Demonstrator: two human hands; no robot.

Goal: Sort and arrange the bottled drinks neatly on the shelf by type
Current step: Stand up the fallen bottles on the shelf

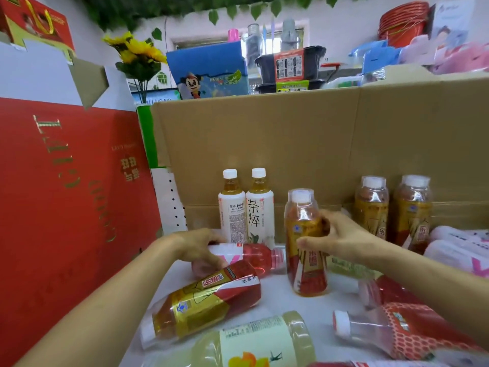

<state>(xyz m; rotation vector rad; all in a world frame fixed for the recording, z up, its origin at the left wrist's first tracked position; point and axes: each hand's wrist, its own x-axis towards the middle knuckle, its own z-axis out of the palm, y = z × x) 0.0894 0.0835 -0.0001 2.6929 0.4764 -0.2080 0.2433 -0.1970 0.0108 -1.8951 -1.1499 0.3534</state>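
Right hand: I am watching the right hand (341, 239) reaching in from the right, its fingers (328, 221) and thumb clamping round the upright amber tea bottle with a red-and-gold label (304, 250), which is standing mid-shelf.
Left hand: the left hand (198, 247) is lying over the fallen pink-drink bottle with a white label (259, 256), its fingers curling round the labelled end.
Writing: I am reading "茶粹" on one of the two upright white-sleeved tea bottles (259, 210) standing at the back; the other labels are blurring too much to read.
Shelf: the white shelf surface (277, 298) is carrying a lying amber bottle with the same red-and-gold label (206, 300), a lying pale yellow drink bottle (251, 343) and two more upright amber bottles (371, 207) at the right.
Room: a brown cardboard wall (317, 141) is backing the shelf, a red gift box with gold lettering (66, 194) is standing on the left, and yellow sunflowers (137, 49) are showing above.
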